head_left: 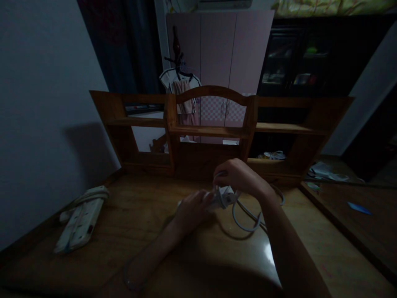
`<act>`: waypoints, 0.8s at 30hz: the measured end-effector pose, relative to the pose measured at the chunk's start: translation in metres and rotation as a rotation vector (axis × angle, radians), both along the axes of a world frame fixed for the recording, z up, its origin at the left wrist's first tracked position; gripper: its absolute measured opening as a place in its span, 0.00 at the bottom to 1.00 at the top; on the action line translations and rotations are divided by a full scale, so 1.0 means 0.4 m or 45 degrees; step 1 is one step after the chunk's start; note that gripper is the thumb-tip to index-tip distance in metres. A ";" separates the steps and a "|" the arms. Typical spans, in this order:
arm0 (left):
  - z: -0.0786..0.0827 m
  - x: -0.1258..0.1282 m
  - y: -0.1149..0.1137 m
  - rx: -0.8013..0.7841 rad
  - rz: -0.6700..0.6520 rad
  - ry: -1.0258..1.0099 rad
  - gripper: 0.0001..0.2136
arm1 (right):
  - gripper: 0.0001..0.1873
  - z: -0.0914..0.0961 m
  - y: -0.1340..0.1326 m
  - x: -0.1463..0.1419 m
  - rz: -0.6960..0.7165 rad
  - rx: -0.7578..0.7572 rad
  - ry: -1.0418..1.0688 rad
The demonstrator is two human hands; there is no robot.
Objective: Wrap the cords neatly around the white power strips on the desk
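White cable bundle (223,197), head view: sits low over the wooden surface (130,207), dead centre, clasped from both sides. Lies roughly left to right, right end tilted slightly away. Meets the left hand (192,209) curled around its near-left end and the right hand (239,176) arched over the top, fingers closed on it. Trails a loose loop (248,225) rightward. Leaves the power strip (81,217) well apart, far left.

This is a dim bedroom in a home. A pale pink panelled wardrobe (217,49) stands at twelve o'clock, and a dark wooden coat stand hung with clothes (181,85) at eleven. Yellow patterned bedding (328,6) lies high at one, and a brown wooden study desk with an arched shelf top (145,211) sits at six.
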State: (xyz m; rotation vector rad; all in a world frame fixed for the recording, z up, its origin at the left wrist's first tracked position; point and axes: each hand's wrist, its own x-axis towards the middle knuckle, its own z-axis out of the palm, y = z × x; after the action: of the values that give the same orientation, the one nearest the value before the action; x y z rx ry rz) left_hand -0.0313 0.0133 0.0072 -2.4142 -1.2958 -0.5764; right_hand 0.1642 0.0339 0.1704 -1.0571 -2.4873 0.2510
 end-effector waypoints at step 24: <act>0.016 -0.004 0.039 0.029 0.293 -1.293 0.37 | 0.18 -0.149 0.150 -0.034 0.049 -0.167 0.099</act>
State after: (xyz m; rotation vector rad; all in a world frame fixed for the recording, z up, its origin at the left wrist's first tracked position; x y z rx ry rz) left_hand -0.0330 0.0289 0.0135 -1.8940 -1.8385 -1.8546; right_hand 0.1505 0.0941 0.1108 -1.0311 -2.4509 0.4632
